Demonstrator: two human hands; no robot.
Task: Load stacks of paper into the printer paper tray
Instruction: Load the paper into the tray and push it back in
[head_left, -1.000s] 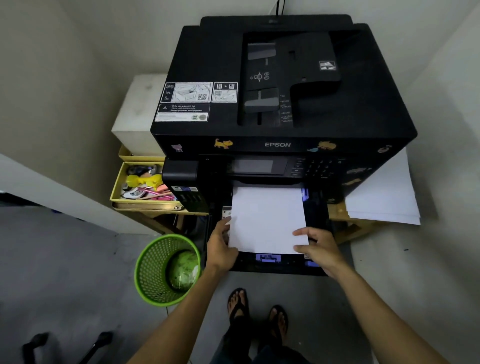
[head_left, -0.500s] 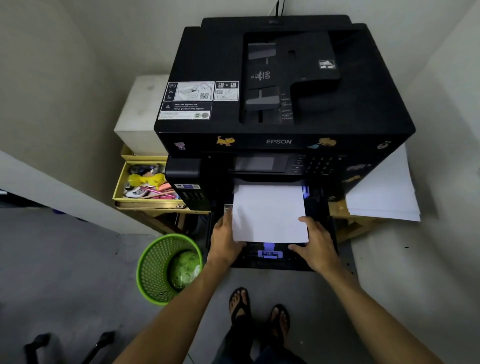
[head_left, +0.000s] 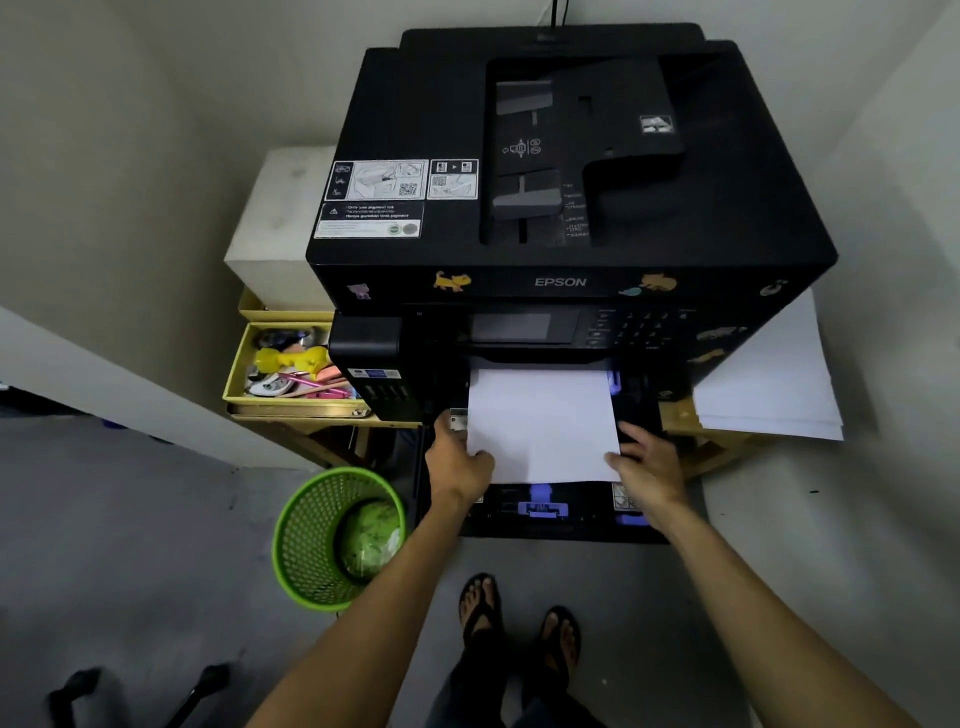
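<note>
I am looking down at a black Epson printer (head_left: 566, 171) whose paper tray (head_left: 566, 512) is pulled out toward me at the bottom front. A white paper stack (head_left: 543, 423) is lying in that tray, its far edge tucked under the printer's front opening and its near edge stopping short of the tray's front lip, so the purple guide clip (head_left: 542, 508) is showing bare in front of it.

My left hand (head_left: 460, 460) is pressing against the stack's left edge near the front corner, fingers curled loosely with the thumb resting on the paper's edge. My right hand (head_left: 649, 462) is sitting at the right front corner, fingers spread flat and narrow along the sheet's side (I cannot tell whether the fingertips are under the paper or only beside it). Both hands are touching the stack.

To the right of the printer, a second pile of loose white sheets (head_left: 769, 384) is lying on a wooden surface. On the left, a yellow drawer (head_left: 283, 371) of small stationery is standing open, and a green mesh bin (head_left: 332, 540) is sitting on the floor just beside the tray.
</note>
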